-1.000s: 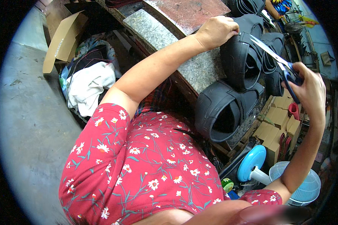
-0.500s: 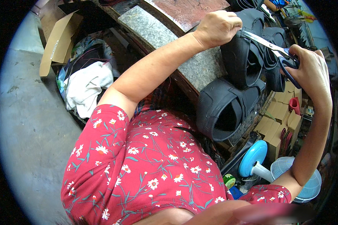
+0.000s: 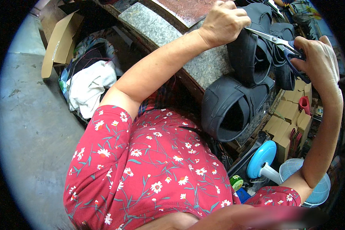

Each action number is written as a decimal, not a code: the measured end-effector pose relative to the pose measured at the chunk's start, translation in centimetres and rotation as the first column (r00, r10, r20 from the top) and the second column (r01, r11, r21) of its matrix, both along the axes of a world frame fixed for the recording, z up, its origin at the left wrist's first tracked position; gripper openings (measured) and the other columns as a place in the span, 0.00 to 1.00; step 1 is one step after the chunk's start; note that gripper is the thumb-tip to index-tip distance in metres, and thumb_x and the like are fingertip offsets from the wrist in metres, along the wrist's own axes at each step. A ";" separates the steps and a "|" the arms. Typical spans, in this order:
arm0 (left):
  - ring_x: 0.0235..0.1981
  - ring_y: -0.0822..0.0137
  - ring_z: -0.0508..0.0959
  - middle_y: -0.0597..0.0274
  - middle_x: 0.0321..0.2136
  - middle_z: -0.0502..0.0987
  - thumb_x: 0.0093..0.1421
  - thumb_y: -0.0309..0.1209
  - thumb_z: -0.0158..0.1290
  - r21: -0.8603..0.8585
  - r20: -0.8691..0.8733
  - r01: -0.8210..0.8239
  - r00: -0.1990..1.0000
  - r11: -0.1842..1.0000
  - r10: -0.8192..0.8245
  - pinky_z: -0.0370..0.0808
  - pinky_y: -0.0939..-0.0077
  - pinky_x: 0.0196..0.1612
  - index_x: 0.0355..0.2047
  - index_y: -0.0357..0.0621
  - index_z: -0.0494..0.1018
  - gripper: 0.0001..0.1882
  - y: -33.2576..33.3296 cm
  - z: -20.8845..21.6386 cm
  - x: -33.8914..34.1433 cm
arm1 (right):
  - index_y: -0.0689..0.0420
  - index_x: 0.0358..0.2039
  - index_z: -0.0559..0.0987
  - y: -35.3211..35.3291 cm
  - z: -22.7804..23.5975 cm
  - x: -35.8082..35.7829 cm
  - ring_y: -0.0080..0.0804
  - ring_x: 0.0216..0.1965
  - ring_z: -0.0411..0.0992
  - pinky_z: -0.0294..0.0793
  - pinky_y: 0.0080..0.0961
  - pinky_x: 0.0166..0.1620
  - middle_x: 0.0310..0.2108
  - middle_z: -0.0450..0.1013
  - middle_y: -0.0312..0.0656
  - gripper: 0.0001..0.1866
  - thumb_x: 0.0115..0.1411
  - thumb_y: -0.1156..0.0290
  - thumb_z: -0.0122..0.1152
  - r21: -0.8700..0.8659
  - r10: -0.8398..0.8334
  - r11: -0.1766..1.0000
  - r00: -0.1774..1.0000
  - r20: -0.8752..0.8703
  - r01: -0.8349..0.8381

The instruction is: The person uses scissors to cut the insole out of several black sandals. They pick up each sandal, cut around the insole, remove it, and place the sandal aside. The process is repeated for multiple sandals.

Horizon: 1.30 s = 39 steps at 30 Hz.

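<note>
Near the top, my right hand grips scissors with dark blue handles, their silver blades pointing left. The blade tips reach the fingers of my left hand, which is closed in a pinch; whatever it holds is too small or hidden to make out. Beneath the blades stands a black sandal with wide straps, close below my left hand. Another black sandal sits nearer to me on the bench edge. More black footwear lies behind, partly covered by the scissors and my right hand.
A grey stone slab tops the bench, with a reddish board beyond. Cardboard boxes and a blue fan stand at right. To the left are a white cloth on a heaped container and an open carton.
Both hands stay close together at the scissor tips. My left hand has shifted slightly to the right, and the fingers of my right hand have changed position on the handles.
</note>
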<state>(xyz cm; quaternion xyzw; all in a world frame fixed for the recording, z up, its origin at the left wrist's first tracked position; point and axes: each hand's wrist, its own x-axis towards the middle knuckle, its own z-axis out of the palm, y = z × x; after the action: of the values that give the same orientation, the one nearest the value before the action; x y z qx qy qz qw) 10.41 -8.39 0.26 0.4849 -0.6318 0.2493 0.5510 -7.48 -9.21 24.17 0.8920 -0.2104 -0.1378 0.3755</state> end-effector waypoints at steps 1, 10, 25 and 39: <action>0.36 0.53 0.76 0.58 0.29 0.75 0.56 0.27 0.55 -0.008 -0.045 0.010 0.999 1.000 -0.011 0.71 0.56 0.41 0.28 0.45 0.75 0.01 0.1 0.1 0.0 | 0.55 0.38 0.83 -0.2 0.1 0.0 0.43 0.39 0.76 0.71 0.34 0.48 0.34 0.82 0.44 0.19 0.46 0.64 0.77 -0.002 -0.017 1.000 1.000 -0.015 0.017; 0.38 0.59 0.79 0.64 0.33 0.79 0.53 0.36 0.60 0.124 -0.098 0.020 0.995 0.992 -0.008 0.77 0.61 0.45 0.31 0.50 0.80 0.07 0.9 -1.6 -0.3 | 0.54 0.37 0.82 -0.6 1.0 -1.8 0.41 0.39 0.76 0.69 0.34 0.48 0.34 0.82 0.41 0.20 0.46 0.59 0.77 0.067 -0.089 0.994 0.994 0.056 0.085; 0.36 0.58 0.78 0.61 0.31 0.77 0.56 0.34 0.56 -0.027 -0.123 -0.061 0.991 0.998 0.057 0.75 0.61 0.43 0.30 0.48 0.77 0.05 0.2 -1.9 0.8 | 0.53 0.36 0.81 1.4 -0.6 -2.6 0.41 0.35 0.78 0.69 0.36 0.47 0.31 0.81 0.42 0.17 0.47 0.63 0.76 0.057 0.066 0.996 0.994 0.091 -0.072; 0.36 0.53 0.77 0.56 0.30 0.76 0.58 0.27 0.60 0.012 -0.274 0.239 0.935 0.971 -0.227 0.75 0.61 0.41 0.32 0.41 0.74 0.05 12.2 0.1 -1.7 | 0.56 0.39 0.83 2.1 -18.4 -26.1 0.27 0.24 0.73 0.73 0.26 0.31 0.22 0.76 0.39 0.14 0.59 0.60 0.70 0.615 -0.691 0.723 0.344 0.636 0.315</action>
<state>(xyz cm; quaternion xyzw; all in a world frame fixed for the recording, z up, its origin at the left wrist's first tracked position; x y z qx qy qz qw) 8.74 3.85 0.40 0.4483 -0.6090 0.0995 0.6467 -33.62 -7.09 5.75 0.7831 -0.6015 0.1566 -0.0206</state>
